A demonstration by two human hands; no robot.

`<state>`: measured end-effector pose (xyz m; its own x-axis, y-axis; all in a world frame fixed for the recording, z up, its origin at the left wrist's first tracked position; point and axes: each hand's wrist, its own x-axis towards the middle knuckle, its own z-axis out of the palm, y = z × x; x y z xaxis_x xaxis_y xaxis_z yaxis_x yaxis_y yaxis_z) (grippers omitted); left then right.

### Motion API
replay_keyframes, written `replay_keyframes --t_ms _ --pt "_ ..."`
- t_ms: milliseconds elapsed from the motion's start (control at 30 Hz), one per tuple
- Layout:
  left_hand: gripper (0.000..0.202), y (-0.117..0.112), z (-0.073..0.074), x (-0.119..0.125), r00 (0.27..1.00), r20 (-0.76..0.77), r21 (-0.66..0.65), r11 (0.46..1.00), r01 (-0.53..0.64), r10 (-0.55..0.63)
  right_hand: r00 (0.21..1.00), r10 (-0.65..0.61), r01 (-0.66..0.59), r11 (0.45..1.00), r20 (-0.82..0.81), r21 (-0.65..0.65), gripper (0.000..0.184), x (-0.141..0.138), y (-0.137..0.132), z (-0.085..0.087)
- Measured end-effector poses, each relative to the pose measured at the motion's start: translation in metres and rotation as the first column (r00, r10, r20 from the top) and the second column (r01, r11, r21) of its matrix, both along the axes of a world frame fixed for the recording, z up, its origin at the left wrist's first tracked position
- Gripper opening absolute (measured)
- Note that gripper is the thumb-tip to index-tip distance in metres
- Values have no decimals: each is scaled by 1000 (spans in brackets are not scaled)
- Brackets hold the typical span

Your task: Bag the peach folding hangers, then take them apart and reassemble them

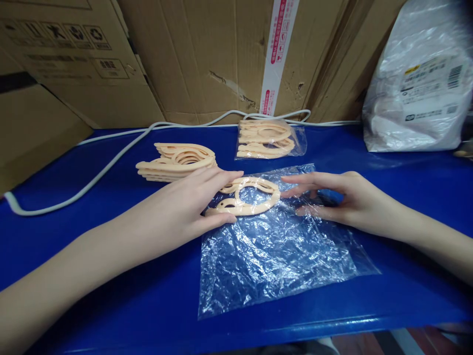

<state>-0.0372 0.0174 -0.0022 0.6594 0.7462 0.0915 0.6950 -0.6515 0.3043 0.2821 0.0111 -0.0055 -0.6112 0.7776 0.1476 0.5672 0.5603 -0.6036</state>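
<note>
Near the middle of the frame, my left grip [201,197] holds the left end of a cream plastic loop-shaped hanger piece [274,198], my thumb along its lower side and my index finger along its upper side. I cannot tell if it is one piece or several laid together. It lies at the upper part of a clear, wrinkled, flat plastic bag [273,261], which is spread over the shiny blue desk [121,276]. Whether the piece is already under the film or only upon it, I cannot say with certainty. My right grip [351,199], right of the centre, is spread, the thumb well apart from the fingers. Its fingertips are at the film, just beside the round end of the piece; if they are above or beneath the film, I cannot tell.

As I judge, the work is only partly done. In the upper centre, one bundle of cream pieces inside a small clear bag [264,143] seems finished. For the bag in front of me, the filling looks incomplete, as most of its film lies flat. Left of the centre, just behind my left grip, a neat stack of unbagged cream hanger pieces [166,168] is on the desk, so I think these pieces are left to be packed.
</note>
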Motion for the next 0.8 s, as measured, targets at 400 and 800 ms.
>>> replay_keyframes --t_ms 400,800 --pt "46 -5 1 15 994 -18 287 952 104 -104 972 79 -94 994 220 56 76 14 -1 15" --pt "41 4 8 11 997 -72 555 829 64 -29 935 15 -42 997 353 68 79 27 -4 17"
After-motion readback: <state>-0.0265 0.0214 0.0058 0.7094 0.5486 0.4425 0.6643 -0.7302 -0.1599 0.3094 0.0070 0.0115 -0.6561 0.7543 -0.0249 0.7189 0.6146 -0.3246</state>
